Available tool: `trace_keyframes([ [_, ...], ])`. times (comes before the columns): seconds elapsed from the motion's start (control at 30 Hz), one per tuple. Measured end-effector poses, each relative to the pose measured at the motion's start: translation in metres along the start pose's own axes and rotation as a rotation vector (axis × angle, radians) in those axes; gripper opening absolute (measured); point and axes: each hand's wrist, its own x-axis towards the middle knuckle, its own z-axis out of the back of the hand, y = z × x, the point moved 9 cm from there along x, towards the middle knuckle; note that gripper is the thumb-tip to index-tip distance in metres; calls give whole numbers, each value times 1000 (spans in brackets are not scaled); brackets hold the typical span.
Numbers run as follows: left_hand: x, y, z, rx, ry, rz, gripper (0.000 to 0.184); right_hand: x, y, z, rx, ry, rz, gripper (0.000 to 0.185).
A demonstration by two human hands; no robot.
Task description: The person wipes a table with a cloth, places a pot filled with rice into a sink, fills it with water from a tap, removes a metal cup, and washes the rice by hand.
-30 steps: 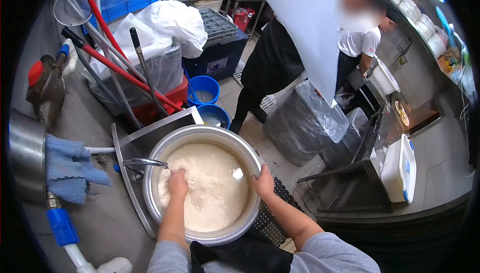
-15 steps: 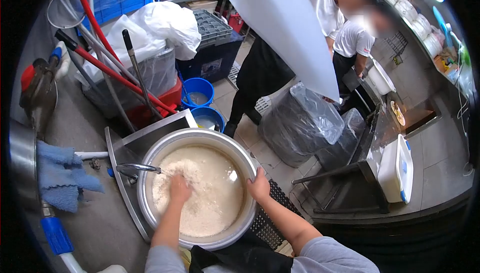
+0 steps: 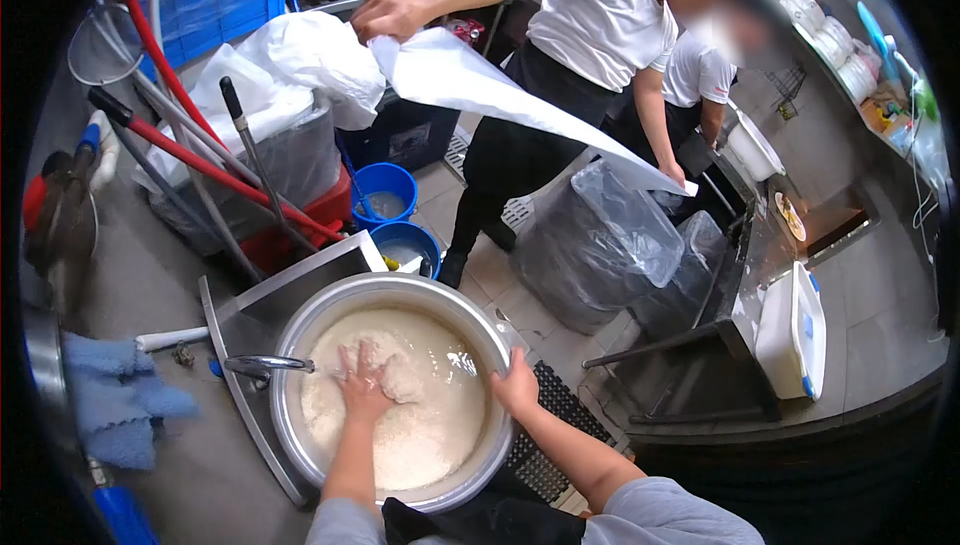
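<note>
A large round metal pot (image 3: 287, 415) holds cloudy water over pale grains that look like rice (image 3: 425, 445). My left hand (image 3: 364, 383) is in the pot with its fingers spread, among the grains, beside a small heap of them. At the pot's right rim, my right hand (image 3: 516, 385) grips the edge, the thumb on top. A metal faucet (image 3: 265, 364) reaches over the left rim, close to my left hand.
Beyond the pot, a co-worker (image 3: 600, 20) holds a white sheet (image 3: 480, 85) in both hands; another person (image 3: 700, 75) stands behind. Two blue buckets (image 3: 405, 243) are on the floor. A lined bin (image 3: 590, 245) stands at centre right, a blue cloth (image 3: 120, 395) at left.
My left hand has opened, its fingers now spread in the grains. My right hand stays on the rim. The co-worker's sheet has swung down and left, uncovering their arm and torso.
</note>
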Motion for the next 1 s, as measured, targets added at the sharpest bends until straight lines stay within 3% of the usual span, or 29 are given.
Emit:
trace_keyframes([
  [0.07,23,24,-13,226,-78,14,69,-1,2,1,-11,10,-17,54],
  [0.17,50,55,-18,89,64,225,60,-1,5,3,-3,26,-28,54],
  [0.3,75,81,-25,-35,-47,241,58,-1,6,5,-4,30,-40,53],
  [0.4,82,83,-19,-147,-205,185,43,-1,5,4,-19,33,-45,51],
  [0.53,82,85,-47,-352,-102,315,33,-2,5,3,-40,20,-52,50],
  [0.7,41,25,-58,-312,291,191,46,-1,6,2,-22,1,-16,50],
  [0.77,18,6,-75,-439,278,104,61,-2,9,5,-21,1,-12,50],
  [0.83,-10,-26,-62,-301,207,-57,79,-3,8,5,-26,-12,-7,50],
  [0.9,-42,-57,-40,-282,264,-130,90,-2,7,5,-26,-13,-7,51],
  [1.0,-80,-95,-34,-19,157,-409,93,0,5,2,-25,7,-11,52],
])
